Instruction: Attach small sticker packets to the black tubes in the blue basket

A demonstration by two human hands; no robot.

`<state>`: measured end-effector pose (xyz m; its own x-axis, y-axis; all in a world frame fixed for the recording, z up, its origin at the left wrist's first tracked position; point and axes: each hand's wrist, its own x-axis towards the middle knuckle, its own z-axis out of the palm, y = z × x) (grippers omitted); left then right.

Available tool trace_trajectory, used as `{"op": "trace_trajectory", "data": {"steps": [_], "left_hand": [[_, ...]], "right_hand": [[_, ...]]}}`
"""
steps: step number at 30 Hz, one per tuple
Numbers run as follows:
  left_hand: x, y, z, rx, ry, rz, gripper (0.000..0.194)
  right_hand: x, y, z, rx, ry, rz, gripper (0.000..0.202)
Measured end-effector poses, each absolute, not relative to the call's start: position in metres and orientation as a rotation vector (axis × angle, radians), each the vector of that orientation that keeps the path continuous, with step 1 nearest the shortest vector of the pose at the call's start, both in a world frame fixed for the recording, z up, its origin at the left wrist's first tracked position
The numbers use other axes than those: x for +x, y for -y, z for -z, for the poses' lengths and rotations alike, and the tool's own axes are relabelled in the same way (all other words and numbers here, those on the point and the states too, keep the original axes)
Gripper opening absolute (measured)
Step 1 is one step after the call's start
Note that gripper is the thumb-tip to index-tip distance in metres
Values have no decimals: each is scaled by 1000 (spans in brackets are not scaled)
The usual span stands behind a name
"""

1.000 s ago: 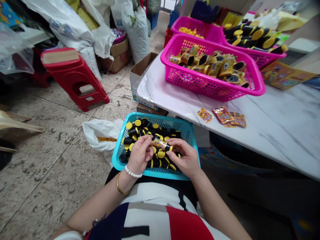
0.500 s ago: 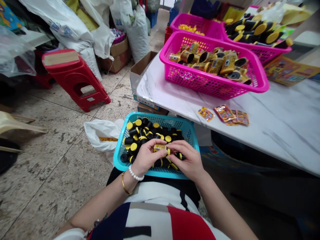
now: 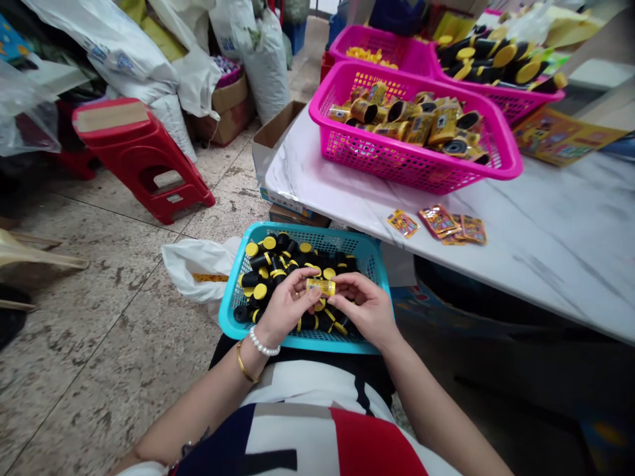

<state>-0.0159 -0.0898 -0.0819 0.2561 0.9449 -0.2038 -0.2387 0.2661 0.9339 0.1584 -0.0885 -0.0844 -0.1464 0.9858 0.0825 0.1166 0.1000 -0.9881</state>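
A small cylinder with a yellow printed wrapper [image 3: 321,287] lies sideways between my hands, above a blue basket [image 3: 230,291]. My left hand [image 3: 285,303], with a pearl bracelet and a gold bangle at the wrist, grips its left end between thumb and fingers. The thumb and fingertips of my right hand [image 3: 368,307] pinch its right end. Beneath them the basket holds several black cylinders with yellow caps [image 3: 260,291]. The basket rests at my lap.
The marble-patterned table [image 3: 536,225] on the right bears a pink basket [image 3: 397,155] of wrapped cylinders and small printed packets [image 3: 439,221]. More pink baskets stand behind. A red stool [image 3: 143,155] and a white bag [image 3: 193,258] are on the left.
The wrapped cylinder now shows more of its label between my fingertips, and my right fingers have shifted at its right end. The whole view has moved slightly.
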Motion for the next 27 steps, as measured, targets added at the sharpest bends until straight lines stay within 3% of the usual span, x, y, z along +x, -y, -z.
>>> {"op": "trace_trajectory", "data": {"steps": [3, 9, 14, 27], "left_hand": [[-15, 89, 85, 897, -939, -926, 34], [-11, 89, 89, 749, -911, -845, 34], [-12, 89, 89, 642, -874, -838, 38], [-14, 88, 91, 506, -807, -858, 39]], "right_hand": [[162, 91, 85, -1144, 1476, -1174, 25], [164, 85, 88, -1114, 1286, -1475, 17], [167, 80, 86, -1022, 1467, -1387, 19], [150, 91, 94, -1035, 1303, -1355, 12]]}}
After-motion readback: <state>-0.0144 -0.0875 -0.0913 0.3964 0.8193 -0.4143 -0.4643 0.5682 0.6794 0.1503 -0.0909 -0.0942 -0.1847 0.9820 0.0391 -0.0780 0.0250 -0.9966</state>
